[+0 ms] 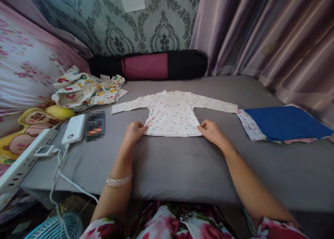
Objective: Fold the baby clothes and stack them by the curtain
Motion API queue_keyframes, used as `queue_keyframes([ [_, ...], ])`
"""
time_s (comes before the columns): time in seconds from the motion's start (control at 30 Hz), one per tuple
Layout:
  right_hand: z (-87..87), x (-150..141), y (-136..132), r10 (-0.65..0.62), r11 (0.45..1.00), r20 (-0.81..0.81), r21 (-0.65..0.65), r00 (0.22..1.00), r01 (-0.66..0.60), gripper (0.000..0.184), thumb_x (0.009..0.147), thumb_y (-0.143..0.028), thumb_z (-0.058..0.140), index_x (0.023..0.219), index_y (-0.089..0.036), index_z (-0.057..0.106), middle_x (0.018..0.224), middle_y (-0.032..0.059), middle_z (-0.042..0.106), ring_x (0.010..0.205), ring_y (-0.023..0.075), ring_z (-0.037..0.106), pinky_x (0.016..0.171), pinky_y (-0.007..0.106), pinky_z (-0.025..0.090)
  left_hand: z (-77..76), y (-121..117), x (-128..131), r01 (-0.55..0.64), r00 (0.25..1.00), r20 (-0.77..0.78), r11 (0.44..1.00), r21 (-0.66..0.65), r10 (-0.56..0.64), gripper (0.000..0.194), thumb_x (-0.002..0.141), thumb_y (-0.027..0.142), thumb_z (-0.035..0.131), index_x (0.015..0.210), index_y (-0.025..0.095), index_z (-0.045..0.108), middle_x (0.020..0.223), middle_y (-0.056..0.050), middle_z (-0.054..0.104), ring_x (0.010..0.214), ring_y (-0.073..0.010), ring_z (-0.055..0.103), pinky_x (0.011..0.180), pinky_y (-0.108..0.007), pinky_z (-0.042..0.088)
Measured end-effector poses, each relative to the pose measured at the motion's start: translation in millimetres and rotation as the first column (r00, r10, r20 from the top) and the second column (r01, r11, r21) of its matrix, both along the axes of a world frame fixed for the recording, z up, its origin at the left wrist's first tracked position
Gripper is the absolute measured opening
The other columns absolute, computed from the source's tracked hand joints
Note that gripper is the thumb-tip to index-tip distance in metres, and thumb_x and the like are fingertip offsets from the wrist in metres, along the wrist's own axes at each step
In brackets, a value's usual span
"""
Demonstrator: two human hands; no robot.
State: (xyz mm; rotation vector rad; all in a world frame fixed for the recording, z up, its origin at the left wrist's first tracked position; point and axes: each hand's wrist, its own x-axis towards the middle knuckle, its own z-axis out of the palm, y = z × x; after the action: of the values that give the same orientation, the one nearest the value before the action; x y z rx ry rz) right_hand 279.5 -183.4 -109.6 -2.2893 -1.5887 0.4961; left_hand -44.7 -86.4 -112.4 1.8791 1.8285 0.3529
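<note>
Evidently, the small long-sleeved top [173, 113] is lying spread out on the gray sheet [169, 176], with its body opened flat, its neckline pointing away from the person and both sleeves stretching out to the sides. The left hand [135, 130] is pinching one bottom corner of the hem, thumb and fingers closing together on the fabric, while the right hand [212, 131] is gripping the opposite corner in much the same way. Between them the hem is running nearly straight, and only slight ripples are showing across the printed front, so the smoothing out is looking largely done. No fold is crossing the body or either sleeve, so this top is remaining wholly unfolded. Over on the right, the blue cloth [284, 122] is lying flat above patterned and pink fabric layers, forming a low, fairly neat stack that is appearing already arranged; the nearer cuff is reaching its edge, though whether they are touching is hard to tell. On the left, the heart-patterned garment [86, 92] is sitting in a crumpled heap near the black-and-maroon bolster [144, 66], looking unsorted. Nearby, the white power bank [73, 129] is resting beside the power strip [23, 159], well apart from both hands.
</note>
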Motion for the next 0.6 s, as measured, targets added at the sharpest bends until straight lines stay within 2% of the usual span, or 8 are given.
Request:
queue_keyframes([
  [0.17, 4.9, -4, -3, 0.04, 0.997, 0.114, -0.078, 0.993, -0.031, 0.017, 0.089, -0.033, 0.05, 0.09, -0.022, 0.062, 0.086, 0.006, 0.068, 0.078, 0.0198, 0.062, 0.06, 0.027, 0.034, -2.3, 0, -6, 0.048, 0.996, -0.076, 0.999, -0.011, -0.048, 0.025, 0.078, 0.042, 0.057, 0.083, 0.018, 0.063, 0.082, -0.005, 0.067, 0.079, -0.0196, 0.061, 0.067, -0.027, 0.043],
  [0.3, 17.3, -15, -3, 0.093, 0.992, 0.27, -0.107, 0.958, -0.066, 0.021, 0.091, -0.031, 0.048, 0.101, -0.017, 0.061, 0.097, 0.0126, 0.067, 0.089, 0.0263, 0.063, 0.07, 0.033, 0.042, 7.7, -1, 1, 0.095, 0.97, -0.228, 0.995, 0.02, -0.088, 0.032, 0.08, 0.038, 0.057, 0.103, 0.017, 0.06, 0.093, -0.008, 0.068, 0.088, -0.0233, 0.061, 0.073, -0.03, 0.045],
  [0.4, 22.1, -31, 7, 0.208, 0.976, 0.382, -0.022, 0.9, -0.217, 0.023, 0.092, -0.02, 0.044, 0.107, -0.011, 0.06, 0.109, 0.0187, 0.063, 0.103, 0.0294, 0.06, 0.085, 0.038, 0.043, 18.3, 2, 30, 0.228, 0.941, -0.282, 0.967, 0.118, -0.187, 0.029, 0.087, 0.035, 0.051, 0.109, 0.018, 0.058, 0.098, -0.009, 0.067, 0.098, -0.0243, 0.06, 0.082, -0.033, 0.045],
  [0.47, 16.5, -44, 20, 0.353, 0.921, 0.367, 0.025, 0.861, -0.388, 0.03, 0.093, -0.015, 0.037, 0.111, -0.011, 0.06, 0.118, 0.0184, 0.061, 0.113, 0.0278, 0.056, 0.096, 0.039, 0.04, 20.4, 4, 60, 0.348, 0.919, -0.264, 0.918, 0.188, -0.294, 0.025, 0.09, 0.029, 0.046, 0.109, 0.018, 0.059, 0.106, -0.011, 0.066, 0.105, -0.024, 0.059, 0.087, -0.033, 0.045],
  [0.5, 10.8, -51, 28, 0.438, 0.878, 0.335, 0.041, 0.834, -0.478, 0.034, 0.093, -0.014, 0.035, 0.118, -0.011, 0.058, 0.126, 0.0175, 0.059, 0.12, 0.026, 0.053, 0.101, 0.038, 0.037, 18.9, 6, 76, 0.392, 0.906, -0.259, 0.895, 0.211, -0.335, 0.024, 0.091, 0.025, 0.044, 0.109, 0.017, 0.059, 0.11, -0.012, 0.065, 0.108, -0.0241, 0.058, 0.09, -0.034, 0.044],
  [0.53, 3.7, -58, 35, 0.473, 0.855, 0.314, 0.061, 0.823, -0.515, 0.039, 0.093, -0.013, 0.034, 0.126, -0.011, 0.054, 0.136, 0.0171, 0.053, 0.129, 0.0252, 0.046, 0.107, 0.038, 0.033, 15.6, 7, 91, 0.424, 0.895, -0.255, 0.873, 0.24, -0.365, 0.026, 0.091, 0.018, 0.041, 0.11, 0.015, 0.058, 0.114, -0.013, 0.064, 0.112, -0.0239, 0.056, 0.094, -0.035, 0.043],
  [0.6, -11.8, -68, 47, 0.491, 0.848, 0.275, 0.067, 0.827, -0.526, 0.048, 0.094, -0.016, 0.031, 0.139, -0.006, 0.043, 0.15, 0.0172, 0.038, 0.14, 0.0249, 0.03, 0.114, 0.039, 0.024, 4.4, 8, 116, 0.437, 0.894, -0.243, 0.854, 0.283, -0.376, 0.032, 0.088, 0.009, 0.039, 0.115, 0.012, 0.056, 0.121, -0.016, 0.061, 0.121, -0.0237, 0.052, 0.101, -0.038, 0.04],
])
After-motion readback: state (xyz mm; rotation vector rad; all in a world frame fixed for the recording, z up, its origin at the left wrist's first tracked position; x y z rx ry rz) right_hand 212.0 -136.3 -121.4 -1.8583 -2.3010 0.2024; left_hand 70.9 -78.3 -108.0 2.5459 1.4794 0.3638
